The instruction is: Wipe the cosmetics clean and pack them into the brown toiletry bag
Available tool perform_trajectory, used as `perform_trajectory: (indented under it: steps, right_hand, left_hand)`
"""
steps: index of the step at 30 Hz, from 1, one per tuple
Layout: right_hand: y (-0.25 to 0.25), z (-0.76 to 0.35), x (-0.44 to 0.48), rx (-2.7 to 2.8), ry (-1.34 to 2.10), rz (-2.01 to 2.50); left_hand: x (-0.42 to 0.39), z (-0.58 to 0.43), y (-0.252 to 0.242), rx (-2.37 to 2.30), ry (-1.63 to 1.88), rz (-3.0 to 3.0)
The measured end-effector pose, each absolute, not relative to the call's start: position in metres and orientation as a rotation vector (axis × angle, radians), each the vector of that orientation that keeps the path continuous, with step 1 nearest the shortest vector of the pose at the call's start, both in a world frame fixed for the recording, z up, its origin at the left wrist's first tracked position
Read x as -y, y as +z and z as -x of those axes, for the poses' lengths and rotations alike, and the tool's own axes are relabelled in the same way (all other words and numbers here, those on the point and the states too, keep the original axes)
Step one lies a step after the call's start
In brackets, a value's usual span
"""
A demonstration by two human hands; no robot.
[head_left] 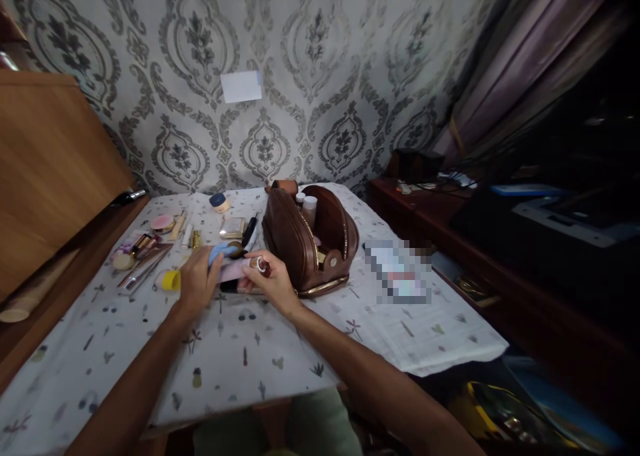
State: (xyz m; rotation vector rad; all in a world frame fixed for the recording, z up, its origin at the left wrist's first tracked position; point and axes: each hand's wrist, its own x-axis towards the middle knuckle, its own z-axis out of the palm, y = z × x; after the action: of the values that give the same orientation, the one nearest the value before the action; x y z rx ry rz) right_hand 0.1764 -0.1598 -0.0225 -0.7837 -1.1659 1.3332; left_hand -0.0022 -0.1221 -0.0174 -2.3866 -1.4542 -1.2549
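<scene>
Several cosmetics [145,245] lie left of the person's left hand [197,281], which pinches a light-blue cloth [223,250] by a pale pink tube [233,270] gripped by the right hand [274,284], just beside an open brown bag [286,237].

Pale pink tube [231,271], lying sideways, blue cloth [223,251] (bunched) beside it

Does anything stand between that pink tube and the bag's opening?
Yes: the left wall of the bag stands between the tube and its opening. The right hand, on the tube, is also there; nothing else visible is.
</scene>
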Motion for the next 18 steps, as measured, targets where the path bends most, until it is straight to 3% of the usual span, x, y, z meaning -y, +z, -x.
perform_trajectory:
  steps: [6, 13, 18]
  right_hand:
    - [-0.026, -0.178, 0.156, 1.074, 1.181, 0.885]
    - [-0.024, -0.178, 0.156, 1.083, 1.111, 0.942]
    - [-0.020, -0.177, 0.156, 1.025, 1.181, 0.929]
  left_hand:
    - [0.134, -0.017, -0.020, 0.947, -0.964, 2.588]
    - [0.116, 0.006, -0.022, 0.947, -0.746, 2.668]
    - [0.107, 0.019, -0.023, 1.199, -0.674, 2.792]
